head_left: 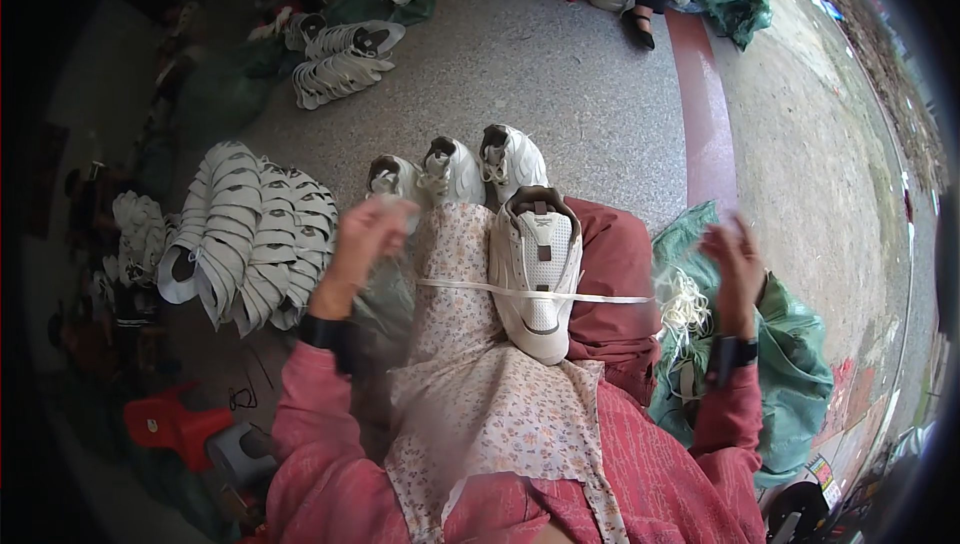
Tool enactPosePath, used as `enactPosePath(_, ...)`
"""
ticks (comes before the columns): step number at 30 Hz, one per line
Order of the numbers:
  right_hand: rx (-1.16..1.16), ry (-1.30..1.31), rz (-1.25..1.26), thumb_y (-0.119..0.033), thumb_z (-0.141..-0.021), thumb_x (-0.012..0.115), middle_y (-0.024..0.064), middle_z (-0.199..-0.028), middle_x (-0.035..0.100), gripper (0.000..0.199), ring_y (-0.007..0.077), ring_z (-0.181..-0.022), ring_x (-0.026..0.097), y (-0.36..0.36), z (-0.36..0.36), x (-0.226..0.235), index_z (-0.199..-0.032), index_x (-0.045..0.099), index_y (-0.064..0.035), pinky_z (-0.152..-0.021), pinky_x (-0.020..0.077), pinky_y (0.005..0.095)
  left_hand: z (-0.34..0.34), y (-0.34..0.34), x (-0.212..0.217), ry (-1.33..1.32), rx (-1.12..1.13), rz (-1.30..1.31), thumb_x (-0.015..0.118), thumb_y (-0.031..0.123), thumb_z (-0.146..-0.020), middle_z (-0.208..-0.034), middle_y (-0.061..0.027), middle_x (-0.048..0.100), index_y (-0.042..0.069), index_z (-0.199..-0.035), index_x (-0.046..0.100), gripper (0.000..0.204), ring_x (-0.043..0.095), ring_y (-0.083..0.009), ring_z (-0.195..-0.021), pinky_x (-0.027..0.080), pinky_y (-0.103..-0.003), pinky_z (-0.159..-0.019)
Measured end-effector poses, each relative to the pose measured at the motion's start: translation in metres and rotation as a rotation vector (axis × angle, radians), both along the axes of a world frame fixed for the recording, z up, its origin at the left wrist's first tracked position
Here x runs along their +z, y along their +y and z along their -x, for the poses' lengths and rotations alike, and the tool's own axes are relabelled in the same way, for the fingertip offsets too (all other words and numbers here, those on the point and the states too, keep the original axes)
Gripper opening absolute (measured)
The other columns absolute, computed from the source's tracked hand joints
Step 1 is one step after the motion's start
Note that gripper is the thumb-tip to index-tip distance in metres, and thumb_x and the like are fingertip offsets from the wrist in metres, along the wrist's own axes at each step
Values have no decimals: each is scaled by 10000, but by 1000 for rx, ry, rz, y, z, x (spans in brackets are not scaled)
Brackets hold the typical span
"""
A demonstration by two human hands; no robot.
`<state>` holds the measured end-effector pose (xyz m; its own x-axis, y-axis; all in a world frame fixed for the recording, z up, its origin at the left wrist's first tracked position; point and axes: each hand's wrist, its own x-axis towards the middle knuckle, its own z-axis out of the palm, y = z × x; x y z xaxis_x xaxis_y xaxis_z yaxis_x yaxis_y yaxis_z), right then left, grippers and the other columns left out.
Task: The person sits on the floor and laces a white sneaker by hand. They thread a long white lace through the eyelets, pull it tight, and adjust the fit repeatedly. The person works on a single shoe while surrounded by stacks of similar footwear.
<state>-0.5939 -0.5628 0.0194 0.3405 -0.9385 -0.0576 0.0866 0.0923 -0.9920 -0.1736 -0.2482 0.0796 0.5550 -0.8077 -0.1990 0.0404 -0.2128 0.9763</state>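
Observation:
A cream-white sneaker upper (537,320) with a perforated tongue lies on my lap, toe toward me. A flat white shoelace (610,299) stretches crosswise over it, from the apron on the left to the red trouser leg on the right. Left of the shoe, my left hand (368,236) is raised with fingers curled and smeared by motion. My right hand (736,266), also blurred, is lifted beside a bundle of loose white laces (685,306). Whether either hand grips lace does not show. Beyond my knees stand three white laced shoes, the rightmost (518,162) the largest in view.
Stacked white shoe uppers (247,229) are on the left, with more nested uppers (340,79) farther off. A red stool (178,426) sits at lower left. Green sacking (795,379) lies at my right. Another person's foot (638,30) is at the far side.

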Motion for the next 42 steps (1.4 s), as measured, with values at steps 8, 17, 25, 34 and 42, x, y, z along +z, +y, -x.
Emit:
enactPosePath(8, 557, 153, 38, -64, -972, 648, 42, -848, 706, 168, 96, -757, 643, 124, -75, -16, -1112, 689, 18, -694, 525, 240, 95, -75, -22, -309, -575, 106, 718, 67, -889, -893, -15, 621, 20, -971, 704, 95, 573, -104, -804, 473, -262, -753)
enactPosePath(17, 671, 358, 559, -34, -902, 647, 176, -894, 668, 151, 342, -829, 679, 137, -84, -10, -1050, 641, -4, -727, 546, 391, 108, -65, -46, -502, -588, 161, 786, 69, -814, -931, -9, 507, 33, -903, 708, 124, 535, -154, -882, 458, -280, -781)
enactPosePath(25, 513, 296, 647, -22, -849, 677, 123, -868, 653, 167, 312, -767, 666, 140, -88, -12, -1016, 666, -32, -674, 549, 390, 107, -66, -53, -420, -604, 205, 829, 80, -794, -920, 8, 475, 61, -813, 686, 145, 492, -135, -870, 424, -277, -764)
enactPosePath(34, 566, 346, 856, -100, -810, 721, 80, -812, 603, 168, 261, -710, 638, 138, -91, -17, -958, 651, -64, -608, 531, 368, 106, -68, -51, -458, -640, 186, 832, 88, -794, -914, 19, 474, 62, -774, 655, 181, 484, -129, -866, 421, -279, -757)
enactPosePath(42, 654, 348, 980, -86, -778, 695, 88, -836, 558, 201, 264, -730, 611, 136, -92, -12, -960, 619, -47, -614, 525, 371, 105, -68, -53, -424, -621, 183, 828, 64, -791, -920, 16, 477, 52, -797, 648, 181, 492, -130, -859, 425, -269, -752)
